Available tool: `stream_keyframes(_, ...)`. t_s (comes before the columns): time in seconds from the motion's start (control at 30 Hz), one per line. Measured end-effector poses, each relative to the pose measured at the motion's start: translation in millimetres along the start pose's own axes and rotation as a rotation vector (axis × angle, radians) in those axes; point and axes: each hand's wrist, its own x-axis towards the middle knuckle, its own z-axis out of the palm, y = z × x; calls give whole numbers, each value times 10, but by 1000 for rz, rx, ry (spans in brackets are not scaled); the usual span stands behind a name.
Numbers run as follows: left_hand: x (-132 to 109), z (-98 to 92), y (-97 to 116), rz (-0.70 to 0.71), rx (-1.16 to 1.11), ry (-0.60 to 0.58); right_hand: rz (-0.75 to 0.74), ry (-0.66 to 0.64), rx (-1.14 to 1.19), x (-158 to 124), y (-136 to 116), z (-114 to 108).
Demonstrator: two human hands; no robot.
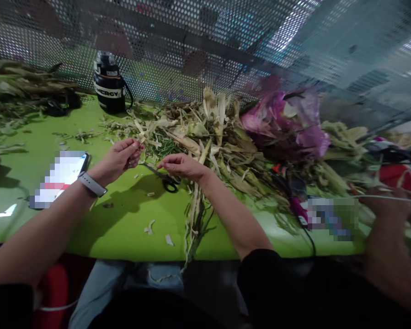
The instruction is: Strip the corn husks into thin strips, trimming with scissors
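My left hand [125,154], with a pale band at the wrist, is closed in a pinch on what looks like a small piece of dried corn husk [142,138]. To its right, my right hand [184,166] has thumb and fingers pressed together; what they hold, if anything, is too small to make out. Black-handled scissors [170,184] lie on the green table [123,233] just below my right hand. Behind both hands spreads a heap of dry corn husks [222,155], with thin green shreds [167,145] at its near left part.
A black bottle [109,87] stands at the back left before a perforated metal screen [178,50]. A phone [63,176] lies near my left forearm. On the right are a pink plastic bag [280,119], a cable [310,240] and another person's hand [386,201]. More husks [16,87] lie far left.
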Motion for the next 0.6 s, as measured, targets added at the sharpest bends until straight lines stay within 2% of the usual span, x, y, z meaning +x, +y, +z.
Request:
stream_keyframes(0.1, -1, -6, -23, 3, -46, 2, 1, 14, -114, -35, -62, -16)
stream_keyframes(0.2, -1, 12, -44, 14, -17, 19, -58, 103, -304, -58, -136, 33)
stream_keyframes(0.43, 17, 28, -116, 82, 314, 127, -501, 397, -723, -145, -305, 335)
stream_keyframes(0.53, -2, 41, -139, 94, 375, 45, -600, 436, -730, -160, -326, 418)
stream_keyframes(0.6, -18, 53, -154, 85, 383, -20, -542, 365, -570, -144, -299, 436)
